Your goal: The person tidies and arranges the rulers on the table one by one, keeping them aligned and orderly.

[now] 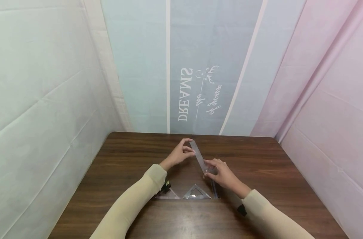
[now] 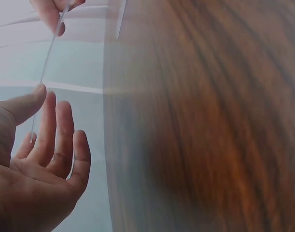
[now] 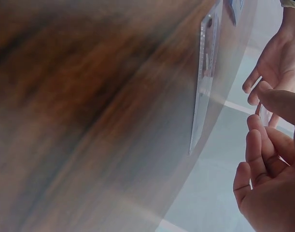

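Note:
A clear plastic ruler (image 1: 197, 154) is held up at a slant above the table, one end toward each hand. My left hand (image 1: 178, 154) pinches its far end between thumb and fingers; in the left wrist view the ruler (image 2: 48, 58) appears edge-on, as a thin line. Thumb and fingers of my right hand (image 1: 222, 172) pinch the near end, which they partly hide. Below the hands lies a clear triangular set square (image 1: 196, 193). To its left is another clear triangle (image 1: 169, 195), partly covered by the left sleeve. A narrow clear strip (image 1: 215, 191) lies right of the set square.
The dark wooden table (image 1: 133, 149) has its back edge against a hanging cloth (image 1: 139, 66) printed with lettering. Pale cloth walls stand on the left (image 1: 50, 99) and right (image 1: 327, 116). Dark wrist devices (image 1: 242, 209) hang under both sleeves.

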A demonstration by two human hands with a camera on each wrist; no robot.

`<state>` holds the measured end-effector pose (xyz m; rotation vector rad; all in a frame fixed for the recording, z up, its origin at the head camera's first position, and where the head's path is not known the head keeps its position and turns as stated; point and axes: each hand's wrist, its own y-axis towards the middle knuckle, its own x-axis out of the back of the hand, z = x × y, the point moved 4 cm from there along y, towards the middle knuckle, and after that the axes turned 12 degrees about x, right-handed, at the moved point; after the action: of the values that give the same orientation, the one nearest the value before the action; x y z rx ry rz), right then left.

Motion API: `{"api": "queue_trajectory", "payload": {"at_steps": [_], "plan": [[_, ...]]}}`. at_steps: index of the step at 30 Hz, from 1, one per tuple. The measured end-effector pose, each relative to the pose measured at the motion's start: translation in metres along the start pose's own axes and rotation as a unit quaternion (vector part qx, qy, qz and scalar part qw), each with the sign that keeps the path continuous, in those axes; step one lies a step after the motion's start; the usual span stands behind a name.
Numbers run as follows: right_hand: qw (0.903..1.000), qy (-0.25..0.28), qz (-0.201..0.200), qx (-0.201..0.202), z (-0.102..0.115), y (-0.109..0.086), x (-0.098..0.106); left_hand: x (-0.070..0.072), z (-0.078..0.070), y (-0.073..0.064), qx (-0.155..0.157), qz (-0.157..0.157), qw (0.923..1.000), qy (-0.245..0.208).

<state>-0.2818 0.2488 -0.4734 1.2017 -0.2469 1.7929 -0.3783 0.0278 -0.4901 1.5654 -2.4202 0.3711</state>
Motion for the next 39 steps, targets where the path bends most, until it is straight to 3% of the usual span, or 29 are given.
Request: {"api": "queue_trajectory", "payload": {"at_steps": [10, 16, 27, 39], "plan": [[0.9992, -0.023, -0.027, 0.016, -0.001, -0.02, 0.006, -0.022, -0.007, 0.002, -0.01, 0.012, 0.9998, 0.012], [0.9991, -0.031, -0.029, -0.01, -0.005, -0.037, 0.008, -0.039, -0.009, 0.005, -0.015, 0.016, 0.9994, 0.025], [0.9984, -0.04, -0.031, -0.024, -0.005, -0.068, 0.013, -0.066, -0.017, 0.005, -0.026, 0.036, 0.9946, 0.094], [0.9967, -0.037, -0.035, -0.063, 0.003, -0.09, 0.018, -0.087, -0.019, 0.009, -0.032, 0.051, 0.9833, 0.172]]}}
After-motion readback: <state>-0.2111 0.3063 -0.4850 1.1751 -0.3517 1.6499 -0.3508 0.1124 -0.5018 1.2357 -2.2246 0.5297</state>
